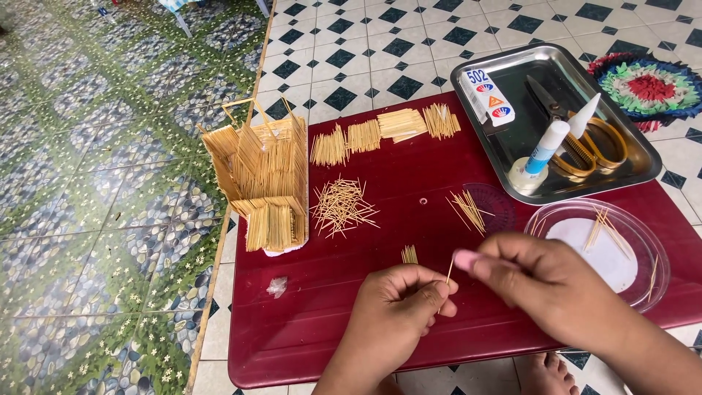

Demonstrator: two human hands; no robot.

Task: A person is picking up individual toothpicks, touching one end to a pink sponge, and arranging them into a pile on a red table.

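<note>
Down low on the tiled floor point(365, 51) sits a small dark red bench point(409, 183), its glossy top catching the daylight. The floor is white with black diamonds, and to the left it gives way to a pebble-patterned stretch in blue and green point(95, 183). A round rag mat point(647, 86) lies at the far right.

At the bench's near edge, the left hand point(402, 303) and the right hand point(545, 289) meet over the red top. A single toothpick point(448, 274) stands almost upright between them; the left fingers point(439, 292) are pinched narrow on its lower part, and the right thumb and forefinger are closed near its top. A short bundle of sticks point(409, 254) lies just beyond the left hand.

Farther back, a loose heap of toothpicks point(342, 207) is scattered mid-bench, with four neat rows of sticks point(384, 133) along the far edge. A little house built of sticks point(265, 175) stands at the left corner. A steel tray point(621, 179) at the right holds scissors point(585, 143), a glue bottle point(545, 150) and a small box point(488, 95). A clear plastic lid point(596, 252) lies near the right hand.
</note>
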